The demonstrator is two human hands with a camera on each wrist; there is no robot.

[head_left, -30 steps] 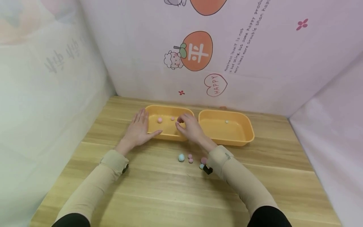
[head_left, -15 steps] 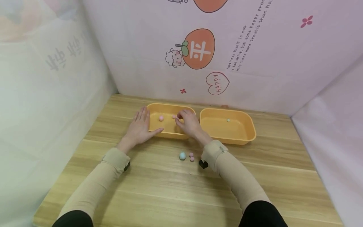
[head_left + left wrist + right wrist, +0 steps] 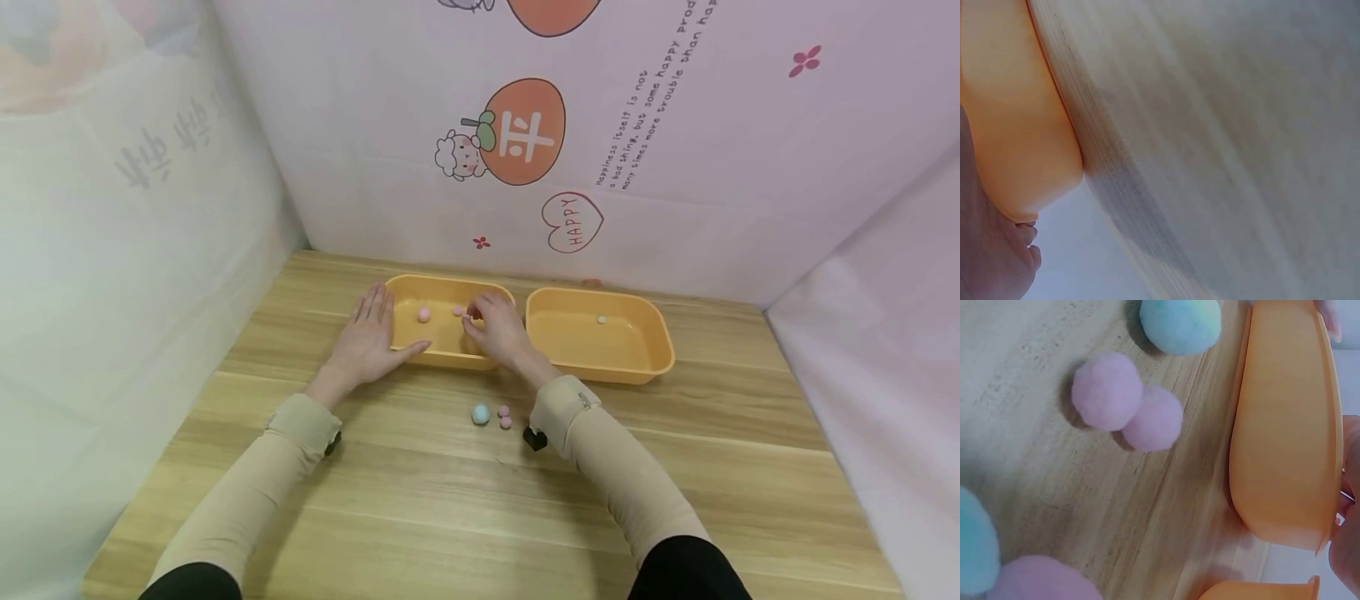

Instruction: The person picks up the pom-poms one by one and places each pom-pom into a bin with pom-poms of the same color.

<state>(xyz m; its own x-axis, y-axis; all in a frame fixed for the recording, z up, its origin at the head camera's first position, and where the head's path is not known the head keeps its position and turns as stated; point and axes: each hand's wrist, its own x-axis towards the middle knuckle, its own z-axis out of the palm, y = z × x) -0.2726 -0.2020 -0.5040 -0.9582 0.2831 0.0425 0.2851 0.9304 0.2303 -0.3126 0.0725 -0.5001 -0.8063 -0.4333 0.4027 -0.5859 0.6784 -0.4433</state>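
My left hand (image 3: pixel 363 337) lies with straight fingers along the left end of the left yellow tray (image 3: pixel 442 360), thumb over the front rim. In the left wrist view, part of the left hand (image 3: pixel 991 262) shows against the tray wall (image 3: pixel 1022 112). Over the tray's right half, my right hand (image 3: pixel 501 332) pinches a small pink pom-pom (image 3: pixel 467 317), mostly hidden by the fingertips. Close beside it a small pink pom-pom (image 3: pixel 457 311) lies in the tray, and a larger pink pom-pom (image 3: pixel 423 315) sits further left.
A second yellow tray (image 3: pixel 600 373) stands to the right, holding one tiny pale pom-pom (image 3: pixel 602 320). On the wooden table in front are a blue pom-pom (image 3: pixel 480 414) and two touching pink pom-poms (image 3: pixel 1107 390). Near the right wrist lie a teal pom-pom (image 3: pixel 975 544) and a pink pom-pom (image 3: pixel 1044 581).
My right hand has shifted slightly away and left inside the left tray; its sleeve now covers the blue and pink pom-poms beside the wrist. The left hand has stayed put.
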